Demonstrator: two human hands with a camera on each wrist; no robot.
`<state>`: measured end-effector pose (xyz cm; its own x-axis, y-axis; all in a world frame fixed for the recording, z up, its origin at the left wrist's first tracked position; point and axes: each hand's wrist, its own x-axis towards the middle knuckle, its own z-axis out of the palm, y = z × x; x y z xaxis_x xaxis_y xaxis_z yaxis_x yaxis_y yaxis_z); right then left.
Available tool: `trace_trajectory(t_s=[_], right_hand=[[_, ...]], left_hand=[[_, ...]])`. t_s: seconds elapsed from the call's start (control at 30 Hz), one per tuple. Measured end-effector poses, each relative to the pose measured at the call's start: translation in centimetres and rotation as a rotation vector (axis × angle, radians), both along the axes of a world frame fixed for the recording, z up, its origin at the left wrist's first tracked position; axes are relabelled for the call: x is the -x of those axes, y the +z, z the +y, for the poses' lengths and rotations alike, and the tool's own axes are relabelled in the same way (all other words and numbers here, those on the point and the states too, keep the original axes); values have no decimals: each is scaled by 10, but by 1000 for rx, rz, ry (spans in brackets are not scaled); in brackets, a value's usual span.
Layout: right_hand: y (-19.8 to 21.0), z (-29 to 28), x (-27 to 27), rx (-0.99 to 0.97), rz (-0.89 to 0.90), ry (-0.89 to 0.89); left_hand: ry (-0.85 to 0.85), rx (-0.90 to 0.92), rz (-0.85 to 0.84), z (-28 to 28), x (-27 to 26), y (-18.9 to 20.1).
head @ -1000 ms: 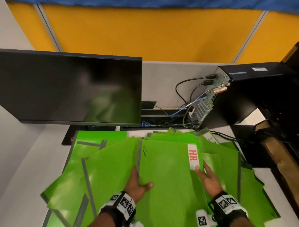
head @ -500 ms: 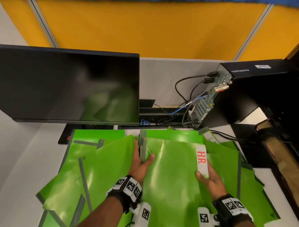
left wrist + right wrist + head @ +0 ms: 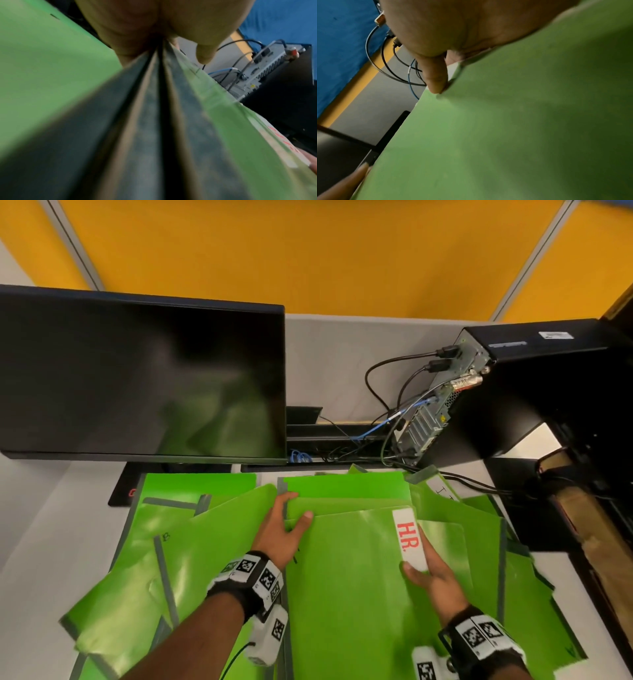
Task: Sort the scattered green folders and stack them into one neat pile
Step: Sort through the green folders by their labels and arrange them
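Observation:
Several green folders lie scattered over the desk. I hold a gathered stack of folders (image 3: 349,573) between both hands; its top folder carries a white label reading "HR." (image 3: 408,537). My left hand (image 3: 282,529) grips the stack's left, grey-spined edge, thumb on top and fingers tucked under. In the left wrist view the grey spines (image 3: 154,128) run straight out from the palm. My right hand (image 3: 430,575) grips the right edge by the label, thumb on the green cover (image 3: 522,121). Loose folders (image 3: 191,546) fan out at the left, and others (image 3: 486,542) spread to the right.
A dark monitor (image 3: 137,378) stands behind the folders at the left. A black computer tower (image 3: 534,385) with cables (image 3: 394,419) plugged into its back sits at the back right. The pale desk surface (image 3: 41,529) shows at the left.
Both hands have pushed the held stack away from me toward the monitor. The left hand slid farther up along the grey spine edge, and the "HR." label moved up and to the right.

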<state>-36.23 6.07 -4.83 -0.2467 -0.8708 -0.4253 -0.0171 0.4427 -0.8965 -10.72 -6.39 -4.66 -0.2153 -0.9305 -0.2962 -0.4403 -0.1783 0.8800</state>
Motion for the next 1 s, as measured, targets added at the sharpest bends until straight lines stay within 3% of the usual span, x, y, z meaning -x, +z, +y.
trace_trajectory(t_s=[0.1, 0.23, 0.37, 0.53, 0.7, 1.0], right_hand=[[-10, 1, -5, -2, 2, -132], [-13, 4, -19, 11, 71, -209], [-6, 1, -26, 9, 79, -184], [-9, 2, -25, 1, 124, -164], [-22, 5, -24, -40, 239, -155], [-10, 8, -20, -26, 133, -134]], left_hand=[[10, -3, -14, 1, 1, 0], [54, -95, 126, 13, -2, -12], [120, -115, 213, 22, -3, -15], [80, -82, 120, 24, -2, -10], [155, -124, 290, 28, -4, -1], [242, -90, 259, 8, -14, 12]])
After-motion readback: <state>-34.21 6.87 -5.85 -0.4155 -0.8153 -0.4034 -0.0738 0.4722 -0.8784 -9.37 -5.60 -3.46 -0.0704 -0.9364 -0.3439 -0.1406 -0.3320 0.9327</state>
